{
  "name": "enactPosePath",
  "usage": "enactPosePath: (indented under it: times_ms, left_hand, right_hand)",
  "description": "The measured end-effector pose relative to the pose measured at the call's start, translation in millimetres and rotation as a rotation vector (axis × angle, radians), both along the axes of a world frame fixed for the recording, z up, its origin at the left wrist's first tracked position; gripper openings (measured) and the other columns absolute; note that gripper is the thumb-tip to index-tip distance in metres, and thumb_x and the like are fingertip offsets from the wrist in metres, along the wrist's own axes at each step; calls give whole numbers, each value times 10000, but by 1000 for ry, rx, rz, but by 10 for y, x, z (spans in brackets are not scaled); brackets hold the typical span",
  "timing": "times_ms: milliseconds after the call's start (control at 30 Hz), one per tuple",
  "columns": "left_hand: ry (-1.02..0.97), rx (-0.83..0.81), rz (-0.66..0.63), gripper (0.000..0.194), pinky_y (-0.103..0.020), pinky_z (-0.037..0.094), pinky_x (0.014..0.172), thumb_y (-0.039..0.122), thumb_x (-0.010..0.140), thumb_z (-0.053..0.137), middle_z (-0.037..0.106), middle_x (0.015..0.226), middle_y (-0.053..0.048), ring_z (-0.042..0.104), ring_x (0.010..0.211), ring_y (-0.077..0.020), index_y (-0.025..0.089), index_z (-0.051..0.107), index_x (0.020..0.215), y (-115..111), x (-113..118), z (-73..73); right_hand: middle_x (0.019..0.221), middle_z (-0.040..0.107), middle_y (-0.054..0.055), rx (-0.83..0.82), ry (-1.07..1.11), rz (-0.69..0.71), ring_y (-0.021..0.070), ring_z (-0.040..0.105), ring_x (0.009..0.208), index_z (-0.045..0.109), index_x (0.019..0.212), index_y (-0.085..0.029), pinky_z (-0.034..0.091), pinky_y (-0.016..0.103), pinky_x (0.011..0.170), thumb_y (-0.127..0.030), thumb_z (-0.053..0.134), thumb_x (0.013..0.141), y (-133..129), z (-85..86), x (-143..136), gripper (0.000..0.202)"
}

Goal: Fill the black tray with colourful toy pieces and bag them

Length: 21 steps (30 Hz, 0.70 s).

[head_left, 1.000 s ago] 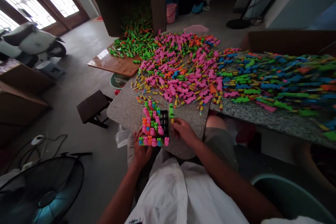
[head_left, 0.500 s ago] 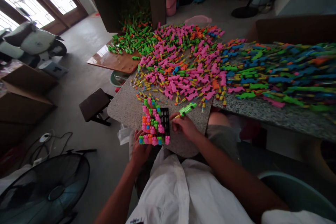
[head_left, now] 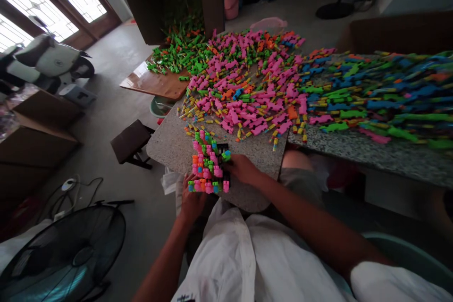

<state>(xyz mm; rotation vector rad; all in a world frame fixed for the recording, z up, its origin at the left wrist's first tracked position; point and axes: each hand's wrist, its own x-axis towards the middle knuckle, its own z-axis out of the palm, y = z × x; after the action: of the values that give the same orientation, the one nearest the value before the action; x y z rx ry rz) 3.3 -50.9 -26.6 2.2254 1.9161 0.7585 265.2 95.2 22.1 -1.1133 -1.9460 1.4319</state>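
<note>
Our right hand [head_left: 240, 169] has come back from the loose pile and now presses a green toy piece [head_left: 226, 155] against the right edge of the black tray [head_left: 223, 166], its fingers closed on that piece; half a second ago the same hand held the piece up in the air, clear of the tray. Our left hand [head_left: 193, 200] stays cupped under the near end of the tray, steadying it on the speckled stone table [head_left: 170, 146]. The tray is already filled for the most part with upright pink, green and orange pieces [head_left: 205, 165], so we judge one more slot is being filled. Beyond lies the heap of loose coloured pieces [head_left: 255, 85], with a cardboard box [head_left: 170, 4] farther off
</note>
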Motion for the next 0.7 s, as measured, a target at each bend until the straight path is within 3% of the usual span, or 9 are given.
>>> enactPosePath:
  times_ms: [267,467,700]
  left_hand:
    - [-17,92,-19,302,-669,366,1324,355,1006,626,758,1391,-116,589,1466,-341,250,767,1251,3,30,-11]
    - [-16,96,-20,307,-655,371,1324,320,1004,640,742,1421,-110,563,1495,-328,244,746,1282,-3,41,-8]
    - [-2,82,-5,306,-660,377,1317,323,1008,615,729,1435,-115,559,1494,-323,244,742,1276,-2,58,-1]
  right_hand:
    - [1067,842,47,180,-143,117,239,733,985,827,1041,-206,472,282,838,-258,672,979,107,69,-62,175]
    - [1161,832,115,281,-365,163,250,767,1039,801,1150,-188,457,274,817,-247,678,1001,131,116,-110,202]
    - [1165,832,119,361,-457,208,258,775,1073,793,1183,-198,442,273,803,-345,661,1047,186,104,-86,240]
